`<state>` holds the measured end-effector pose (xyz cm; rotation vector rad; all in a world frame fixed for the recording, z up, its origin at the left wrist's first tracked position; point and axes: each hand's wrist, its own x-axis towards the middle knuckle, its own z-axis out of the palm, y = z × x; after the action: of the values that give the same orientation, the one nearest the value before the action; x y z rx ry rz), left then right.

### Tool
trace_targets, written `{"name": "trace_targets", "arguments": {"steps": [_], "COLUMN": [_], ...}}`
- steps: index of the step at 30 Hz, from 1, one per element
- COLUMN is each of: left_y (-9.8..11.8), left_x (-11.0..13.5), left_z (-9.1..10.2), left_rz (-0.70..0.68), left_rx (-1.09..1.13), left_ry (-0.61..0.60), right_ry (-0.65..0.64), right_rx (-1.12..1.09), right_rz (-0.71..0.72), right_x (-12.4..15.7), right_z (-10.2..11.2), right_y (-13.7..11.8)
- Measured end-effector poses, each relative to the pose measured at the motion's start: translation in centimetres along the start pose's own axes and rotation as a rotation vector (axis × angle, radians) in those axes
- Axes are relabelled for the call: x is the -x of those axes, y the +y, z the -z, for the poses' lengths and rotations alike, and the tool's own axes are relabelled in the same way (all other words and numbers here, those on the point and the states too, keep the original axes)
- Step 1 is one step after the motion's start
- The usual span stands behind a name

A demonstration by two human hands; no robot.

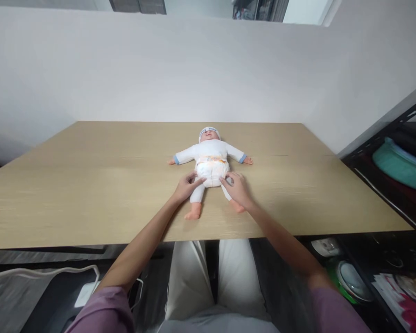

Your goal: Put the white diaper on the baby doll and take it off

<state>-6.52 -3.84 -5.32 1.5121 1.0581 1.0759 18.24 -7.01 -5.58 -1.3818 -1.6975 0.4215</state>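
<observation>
A baby doll (211, 149) lies on its back on the wooden table, its arms spread and its feet toward me. It wears a white suit with blue cuffs and a white cap with lettering. Around its hips is a white diaper (213, 172) with an orange-patterned waistband. My left hand (189, 186) is closed at the diaper's left leg edge, thumb lying over the front. At the opposite leg edge, my right hand (237, 187) pinches the diaper between thumb and fingers. Part of the doll's legs is hidden behind my hands.
The light wooden table (90, 185) reaches back to a white wall (194, 69). On the right stands a dark shelf with a teal item (402, 164). Below the table are a white cable (38, 273) on the left and assorted items on the right.
</observation>
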Motion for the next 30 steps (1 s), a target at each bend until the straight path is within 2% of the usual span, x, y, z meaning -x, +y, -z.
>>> {"name": "trace_targets", "arguments": {"steps": [3,6,8,10,12,15,19,21,25,30], "left_y": [-0.4,-0.9,-1.3,-1.9,-2.5,-3.0,-3.3,-3.6,-4.1,-4.1], "left_x": [0.7,1.7,2.1,1.8,0.6,-3.0,-8.5,-10.2,-11.2,-10.9], "left_z": [0.0,1.0,2.1,3.4,4.5,5.5,6.0,6.3,7.0,7.0], "left_rz": [-0.008,-0.027,-0.06,-0.112,-0.181,-0.261,-0.265,-0.238,-0.215,-0.156], "left_rx": [0.019,0.022,-0.067,-0.273,-0.542,-0.85,-0.967,-0.979,-1.016,-1.089], "left_ry": [0.068,0.101,0.14,0.213,0.293,0.364,0.33,0.297,0.293,0.286], "right_ry": [0.053,0.033,0.016,0.032,0.078,0.122,0.103,0.074,-0.019,-0.032], "right_rx": [0.127,0.152,0.126,0.13,0.208,0.397,0.541,0.543,0.505,0.466], "right_rz": [0.093,0.136,0.158,0.161,0.143,0.112,0.151,0.179,0.225,0.225], "right_x": [0.9,1.6,1.7,1.3,-0.1,-4.0,-10.3,-12.5,-13.8,-13.5], "right_z": [0.5,1.6,2.4,3.2,3.6,3.5,2.4,1.8,1.3,0.8], "right_y": [-0.3,0.0,0.8,2.1,3.7,6.3,9.4,10.5,12.0,12.4]}}
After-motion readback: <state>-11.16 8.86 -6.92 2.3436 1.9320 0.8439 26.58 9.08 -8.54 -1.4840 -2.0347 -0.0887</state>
